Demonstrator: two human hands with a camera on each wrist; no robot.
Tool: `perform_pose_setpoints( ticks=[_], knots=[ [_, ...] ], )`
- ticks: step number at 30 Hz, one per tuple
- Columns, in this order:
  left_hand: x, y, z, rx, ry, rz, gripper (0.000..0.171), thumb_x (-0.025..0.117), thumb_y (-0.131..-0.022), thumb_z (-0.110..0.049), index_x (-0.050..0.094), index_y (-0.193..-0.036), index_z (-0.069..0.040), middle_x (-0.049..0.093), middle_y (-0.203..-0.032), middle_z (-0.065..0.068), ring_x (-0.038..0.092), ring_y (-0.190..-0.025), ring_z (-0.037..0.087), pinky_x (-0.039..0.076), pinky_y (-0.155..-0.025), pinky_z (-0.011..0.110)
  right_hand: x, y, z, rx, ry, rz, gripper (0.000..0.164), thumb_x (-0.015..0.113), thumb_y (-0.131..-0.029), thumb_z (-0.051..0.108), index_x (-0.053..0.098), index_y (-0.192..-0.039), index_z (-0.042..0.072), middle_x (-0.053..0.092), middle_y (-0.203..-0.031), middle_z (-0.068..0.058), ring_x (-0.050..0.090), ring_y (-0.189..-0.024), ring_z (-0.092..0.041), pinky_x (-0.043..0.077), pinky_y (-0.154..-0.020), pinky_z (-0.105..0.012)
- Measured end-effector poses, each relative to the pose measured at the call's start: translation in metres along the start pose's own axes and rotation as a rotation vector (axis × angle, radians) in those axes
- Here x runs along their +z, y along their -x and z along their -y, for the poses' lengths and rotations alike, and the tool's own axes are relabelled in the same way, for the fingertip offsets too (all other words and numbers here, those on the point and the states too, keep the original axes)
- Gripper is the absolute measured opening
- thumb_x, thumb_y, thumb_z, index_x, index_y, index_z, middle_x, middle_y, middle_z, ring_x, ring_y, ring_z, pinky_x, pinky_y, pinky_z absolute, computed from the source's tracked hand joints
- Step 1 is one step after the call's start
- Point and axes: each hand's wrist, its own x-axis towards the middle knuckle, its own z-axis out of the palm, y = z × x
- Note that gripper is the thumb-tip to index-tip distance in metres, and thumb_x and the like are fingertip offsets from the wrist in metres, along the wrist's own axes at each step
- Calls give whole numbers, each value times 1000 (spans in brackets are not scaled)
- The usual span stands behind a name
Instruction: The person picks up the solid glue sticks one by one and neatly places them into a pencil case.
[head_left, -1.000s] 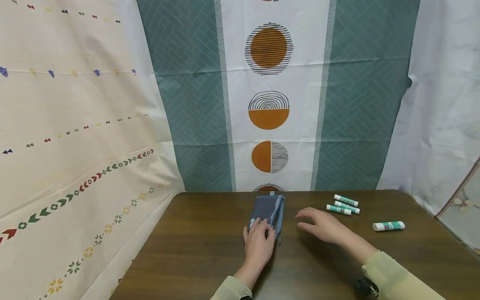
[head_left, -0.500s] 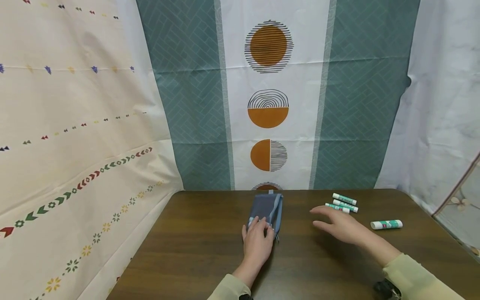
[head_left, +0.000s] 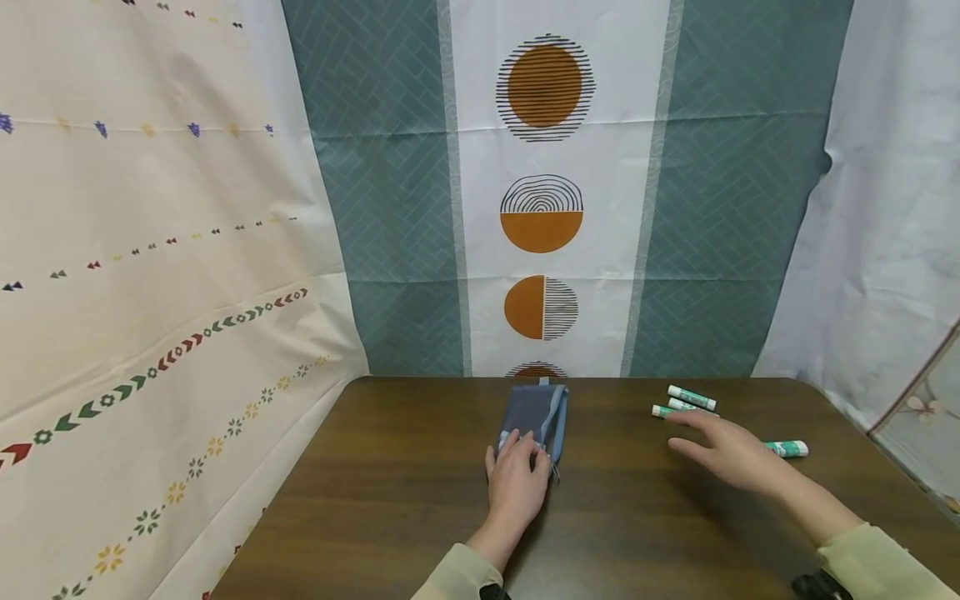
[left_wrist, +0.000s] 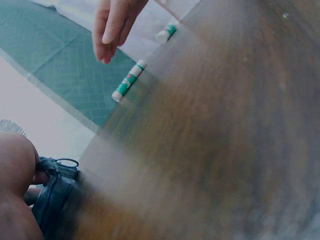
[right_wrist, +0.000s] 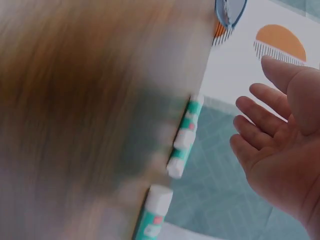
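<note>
Right hand [head_left: 731, 454] has moved right, from beside pouch [head_left: 525, 408] to the tubes [head_left: 692, 397]

Compared with 1.0 s ago: hand now overlaps the near tube of the group of three in the head view; both wrist views show it apart from the tubes. Grip open, fingers spread, empty. Lone tube [head_left: 787, 448], to the right, is now partly hidden behind it.

Left hand [head_left: 517, 483] unmoved: relaxed fingers rest on the near end of the pouch, not seen curled round it. Pouch lies flat, mid-worktop [head_left: 405, 467], left of the tubes.

Judgement: the work has shifted toward the tubes, with the pouch steadied; no tube held yet.
</note>
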Motion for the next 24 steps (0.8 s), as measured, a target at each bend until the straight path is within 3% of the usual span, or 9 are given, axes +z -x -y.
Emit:
perform_pose_setpoints(
  ticks=[8,19,24],
  knots=[
    [2,-1,2,-11,-7,16,22,67,-102,-13,66,-80,-19,74,-142,13,58,-146,36,22,-121,81,-17,12,-23,4,56,-62,52,75,-106,35,67,-145,2,66,-145,-29,62,-132,-55,51,-98,-72],
    [0,0,2,-16,-18,14,22,67,-102,-14,66,-80,-19,74,-142,12,58,-146,35,23,-121,80,-31,26,-54,43,92,-72,51,75,-106,32,66,-145,-1,63,-146,-31,58,-134,-57,49,-98,-73],
    [0,0,1,-11,-11,13,21,67,-101,-14,66,-81,-18,74,-141,13,59,-146,36,23,-120,81,-38,35,-73,50,110,-77,50,74,-107,29,65,-144,-3,61,-146,-35,63,-127,-57,51,-93,-73]
  ],
)
